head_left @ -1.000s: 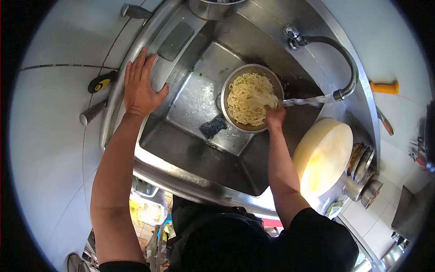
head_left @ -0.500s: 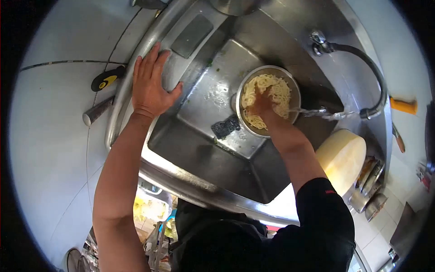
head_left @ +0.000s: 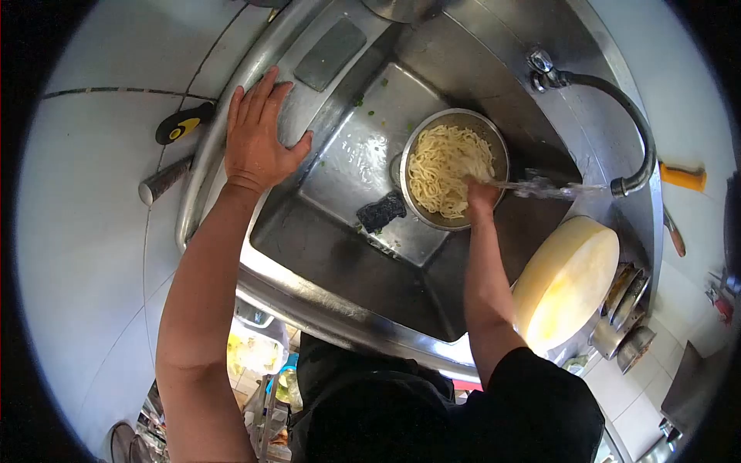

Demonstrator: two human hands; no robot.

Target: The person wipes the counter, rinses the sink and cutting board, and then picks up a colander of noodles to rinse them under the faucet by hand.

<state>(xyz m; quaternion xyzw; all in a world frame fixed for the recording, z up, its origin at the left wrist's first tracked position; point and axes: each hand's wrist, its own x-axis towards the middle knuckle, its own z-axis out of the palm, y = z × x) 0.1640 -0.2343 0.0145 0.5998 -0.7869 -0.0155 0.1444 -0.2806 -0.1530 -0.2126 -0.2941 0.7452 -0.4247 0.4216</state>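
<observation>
Pale noodles fill a round metal strainer bowl in the steel sink. My right hand reaches into the bowl's right side; noodles and splashing water hide its fingers. A stream of water runs from the faucet onto that spot. On the sink's left ledge, my left hand rests flat, fingers stretched and thumb out, holding nothing. A dark, crumpled scrubbing pad or cloth lies on the sink floor, left of and below the bowl.
A thick round yellowish-white block stands at the sink's right edge, beside stacked metal bowls. An orange-handled tool lies further right. Left of the rim are a black-and-yellow object and a cylindrical handle. Green scraps dot the basin.
My right hand has moved from the middle of the noodles to the bowl's right side, under the water, uncovering more noodles. My left hand stays on the ledge.
</observation>
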